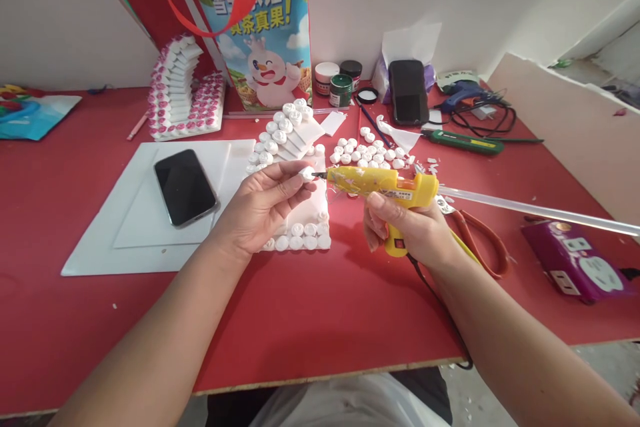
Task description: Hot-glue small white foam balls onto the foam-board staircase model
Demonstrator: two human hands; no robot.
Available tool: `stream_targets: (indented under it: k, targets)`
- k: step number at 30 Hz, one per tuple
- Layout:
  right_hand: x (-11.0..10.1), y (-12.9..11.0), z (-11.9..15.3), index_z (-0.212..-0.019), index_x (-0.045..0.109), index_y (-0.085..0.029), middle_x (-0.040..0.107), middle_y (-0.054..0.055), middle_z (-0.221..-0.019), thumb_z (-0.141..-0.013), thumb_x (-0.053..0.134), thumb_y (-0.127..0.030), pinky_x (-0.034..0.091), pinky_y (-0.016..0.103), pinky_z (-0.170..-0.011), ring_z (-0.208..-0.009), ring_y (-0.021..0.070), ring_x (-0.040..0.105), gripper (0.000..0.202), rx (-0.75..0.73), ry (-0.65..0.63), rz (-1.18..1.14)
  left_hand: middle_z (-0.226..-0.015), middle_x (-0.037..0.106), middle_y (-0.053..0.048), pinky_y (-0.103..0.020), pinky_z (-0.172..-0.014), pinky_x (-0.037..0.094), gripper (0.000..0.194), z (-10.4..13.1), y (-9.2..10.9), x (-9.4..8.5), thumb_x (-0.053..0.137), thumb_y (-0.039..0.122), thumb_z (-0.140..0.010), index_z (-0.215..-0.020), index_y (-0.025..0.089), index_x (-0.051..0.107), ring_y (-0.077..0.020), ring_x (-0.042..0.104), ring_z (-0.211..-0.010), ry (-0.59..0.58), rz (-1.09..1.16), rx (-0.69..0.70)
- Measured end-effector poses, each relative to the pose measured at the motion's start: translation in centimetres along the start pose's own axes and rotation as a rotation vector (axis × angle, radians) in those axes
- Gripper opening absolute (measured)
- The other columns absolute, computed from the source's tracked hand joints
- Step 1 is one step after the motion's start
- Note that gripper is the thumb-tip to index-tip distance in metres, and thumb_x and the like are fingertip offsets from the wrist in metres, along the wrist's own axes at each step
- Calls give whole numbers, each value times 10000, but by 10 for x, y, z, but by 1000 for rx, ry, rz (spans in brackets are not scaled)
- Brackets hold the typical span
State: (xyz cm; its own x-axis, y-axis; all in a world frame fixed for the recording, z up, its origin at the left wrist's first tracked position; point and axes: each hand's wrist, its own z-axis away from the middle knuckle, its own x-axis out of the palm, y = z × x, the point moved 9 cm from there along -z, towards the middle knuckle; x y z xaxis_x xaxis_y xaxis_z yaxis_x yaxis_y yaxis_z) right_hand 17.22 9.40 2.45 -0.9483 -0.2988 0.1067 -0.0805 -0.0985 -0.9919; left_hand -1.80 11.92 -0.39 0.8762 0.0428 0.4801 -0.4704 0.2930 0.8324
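My left hand (270, 203) pinches a small white rosette (307, 174) between thumb and fingers. Wrapped round the handle of a yellow hot glue gun (370, 183) is my right hand (405, 227); the nozzle meets the rosette, and a long clear glue stick (540, 210) juts from the gun's back. Behind my left hand stands a white foam-board model (320, 203) with a stepped part, its edges lined with rosettes; my hand hides some of it. Loose white rosettes (367, 153) lie in a cluster just beyond the gun.
A similar model with pink-tipped rosettes (187, 93) stands at the back left, beside a printed bag (270, 33). Left lie white boards (125, 257) and a phone (185, 187). Right are pliers (483, 240), a green cutter (465, 142), a purple power block (575, 260) and paint jars (341, 90).
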Motion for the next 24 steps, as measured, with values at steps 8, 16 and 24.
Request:
stream_targets:
  k: [8,16,24]
  targets:
    - [0,1,0,-610,528,-205,473,-50,-492,-864,793,-603,435,262,-414,-409,126,560,541,-8,-3,-7,-872,781,-17,-202,-865,622,183,-1,-2,0,793,24,-803,-942,140,822,-89,757,-782,-16,26,-9]
    - [0,-2,-1,-626,534,-200,433,-64,-493,-867,788,-591,445,248,-417,-403,117,550,525,-16,10,8,-865,789,-21,-158,-800,626,157,0,-1,5,793,15,-800,-914,122,811,-93,772,-773,-39,34,-6]
    - [0,0,-2,-969,720,-180,446,-81,-499,-888,779,-558,455,250,-404,-391,126,541,391,-20,14,-17,-846,800,-13,-189,-843,642,183,1,-1,4,817,8,-768,-896,139,813,-105,783,-783,-34,40,-1]
